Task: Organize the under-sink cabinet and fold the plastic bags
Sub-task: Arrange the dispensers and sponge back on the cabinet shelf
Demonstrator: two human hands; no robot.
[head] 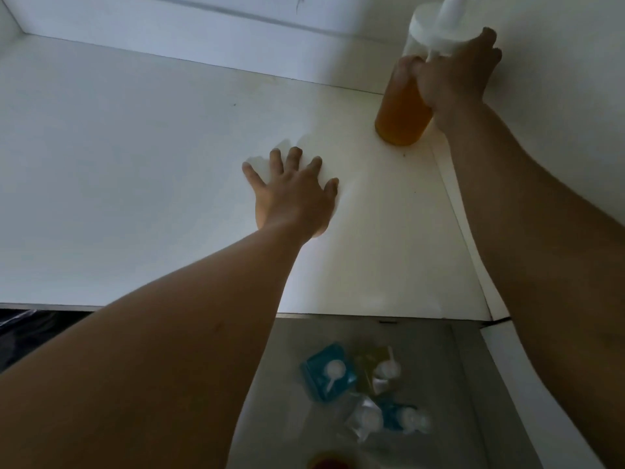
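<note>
One orange-filled bottle with a white pump top stands in the rear right corner of the cabinet floor. The right hand is curled around its upper body, just below the cap. The left hand lies flat on the cabinet floor, fingers straight and spread, apart from the bottle. Four small white-capped bottles cluster on the grey floor outside.

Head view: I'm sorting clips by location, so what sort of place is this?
Probably inside a low white cabinet: its base panel and back wall, an orange pump bottle in the corner, more bottles on the floor outside.
</note>
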